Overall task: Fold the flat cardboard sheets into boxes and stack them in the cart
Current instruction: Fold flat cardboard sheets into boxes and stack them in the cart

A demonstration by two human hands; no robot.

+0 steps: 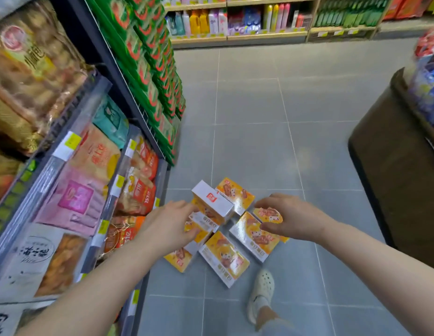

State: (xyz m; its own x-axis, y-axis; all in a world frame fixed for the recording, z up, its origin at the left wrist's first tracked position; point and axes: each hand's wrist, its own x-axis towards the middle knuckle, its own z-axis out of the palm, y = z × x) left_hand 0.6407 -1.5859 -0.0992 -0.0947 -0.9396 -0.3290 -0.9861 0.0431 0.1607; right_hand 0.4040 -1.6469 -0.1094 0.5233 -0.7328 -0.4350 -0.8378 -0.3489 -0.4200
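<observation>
A: Where are the boxes point(223, 229) seen?

B: A cluster of yellow-and-white boxes is spread on the grey tiled floor point(308, 105), just below the middle of the view. One white-topped box point(212, 202) is raised on top of the others, at about 11 o'clock in the cluster.

A: How is the left hand point(169, 224) placed?

B: It is laid over the 9 o'clock side of the cluster. Its fingers point(191, 232) are loosely spread and extended; the tips are seen against the boxes just below the raised one. Whether anything is gripped cannot be told.

A: And the right hand point(291, 217)?

B: It is held over the 3 o'clock side. Its fingers point(262, 203) and thumb are curved around one box point(269, 215), which is seen between them; the hold appears narrow, though blur is present.

A: What else is shown?

B: Stocked shelves point(72, 166) are seen at 9 o'clock, a dark display stand point(393, 178) at 3 o'clock, and a foot in a white clog point(262, 294) at 6 o'clock.
</observation>
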